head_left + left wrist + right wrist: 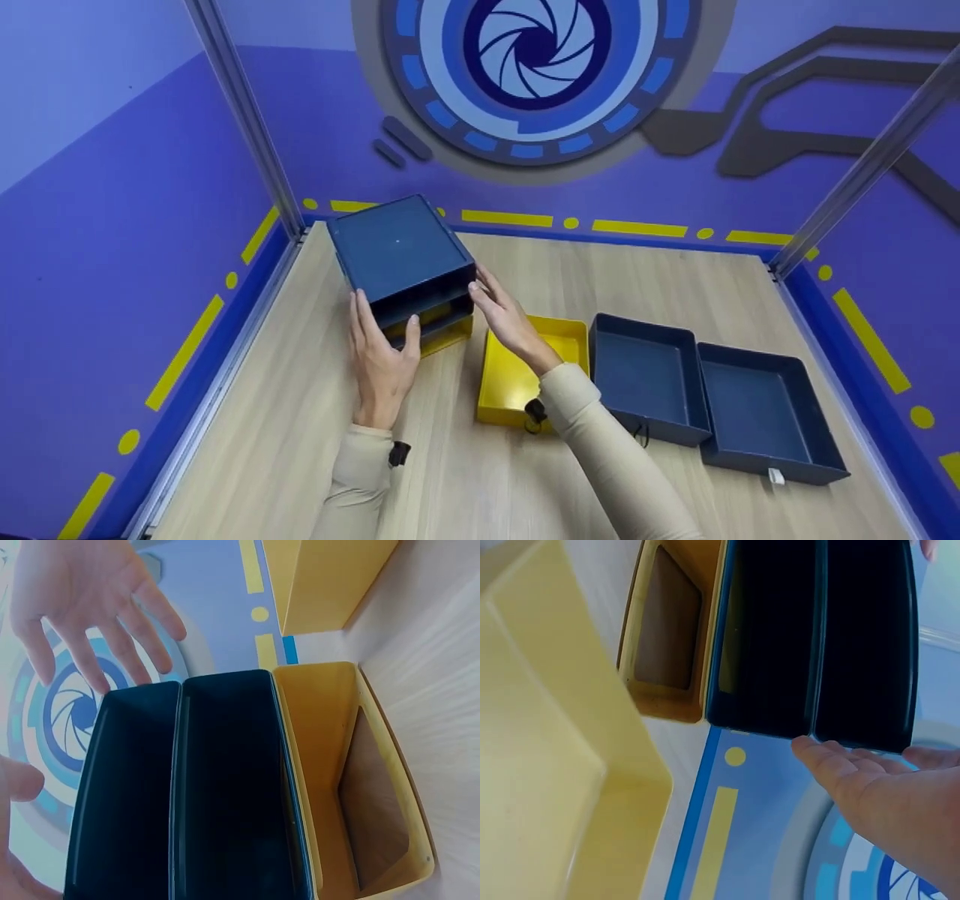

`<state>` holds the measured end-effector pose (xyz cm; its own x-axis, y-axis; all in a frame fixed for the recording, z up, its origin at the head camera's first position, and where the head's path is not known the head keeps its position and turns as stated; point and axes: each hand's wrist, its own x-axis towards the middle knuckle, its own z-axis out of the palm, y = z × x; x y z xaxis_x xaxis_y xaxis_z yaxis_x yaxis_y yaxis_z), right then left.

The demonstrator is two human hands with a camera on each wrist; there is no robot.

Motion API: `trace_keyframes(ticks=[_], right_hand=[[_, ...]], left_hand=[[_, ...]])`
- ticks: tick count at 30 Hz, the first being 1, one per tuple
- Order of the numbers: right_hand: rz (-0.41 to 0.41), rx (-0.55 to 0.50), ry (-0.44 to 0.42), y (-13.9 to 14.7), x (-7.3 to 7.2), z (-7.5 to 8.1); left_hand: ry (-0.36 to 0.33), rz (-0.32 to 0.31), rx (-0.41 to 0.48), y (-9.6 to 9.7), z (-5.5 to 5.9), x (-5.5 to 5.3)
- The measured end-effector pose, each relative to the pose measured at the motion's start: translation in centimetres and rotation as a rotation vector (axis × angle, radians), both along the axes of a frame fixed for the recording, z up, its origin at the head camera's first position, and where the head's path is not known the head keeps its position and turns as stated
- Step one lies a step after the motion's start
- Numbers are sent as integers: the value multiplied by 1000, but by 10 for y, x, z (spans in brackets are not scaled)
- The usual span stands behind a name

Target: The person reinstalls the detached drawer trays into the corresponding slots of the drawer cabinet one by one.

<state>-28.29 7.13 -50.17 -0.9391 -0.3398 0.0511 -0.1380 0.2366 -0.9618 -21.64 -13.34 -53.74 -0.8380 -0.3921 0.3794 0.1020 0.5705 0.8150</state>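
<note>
A stack of drawer casings stands at the back left of the table. Two dark blue casings [397,244] sit above a yellow casing [448,336], their hollow fronts facing me. My left hand [381,367] lies along the left side near the front corner, fingers extended and thumb by the front opening. On the opposite side, my right hand [900,799] touches the dark casings with straight fingers. The left wrist view shows its fingers spread beside the upper casing. Inside the yellow casing [322,690], a cut-out in the base shows wood beneath.
Right of the stack lies a yellow drawer [517,375], partly under my right forearm. Two dark blue drawers [649,367] sit side by side farther right, the outer one with a white tab [776,476]. Blue and purple walls [637,191] border the wooden table [450,480].
</note>
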Motion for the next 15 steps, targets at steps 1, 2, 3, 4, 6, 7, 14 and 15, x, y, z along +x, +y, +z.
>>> trace_keyframes(ticks=[1, 2, 3, 4, 6, 7, 14, 15], right_hand=[[-1, -2, 1, 1, -1, 0], [-7, -2, 1, 2, -2, -1], [-14, -4, 2, 3, -3, -1], [-22, -4, 2, 4, -3, -2], [-39, -4, -1, 7, -4, -3], [-44, -3, -1, 7, -5, -3], [-49, -42, -10, 13, -7, -6], [-47, -45, -10, 14, -7, -7]], left_hand=[[-6, -1, -7, 2, 1, 0], [-12, -3, -13, 3, 1, 1], [-16, -5, -23, 6, 1, 2], [-20, -10, -31, 8, 1, 3], [-22, -17, -46, 13, 0, 6], [-23, -18, -53, 16, 1, 8], [-40, -42, -94, 30, 6, 21], [-44, -48, -104, 32, 6, 23]])
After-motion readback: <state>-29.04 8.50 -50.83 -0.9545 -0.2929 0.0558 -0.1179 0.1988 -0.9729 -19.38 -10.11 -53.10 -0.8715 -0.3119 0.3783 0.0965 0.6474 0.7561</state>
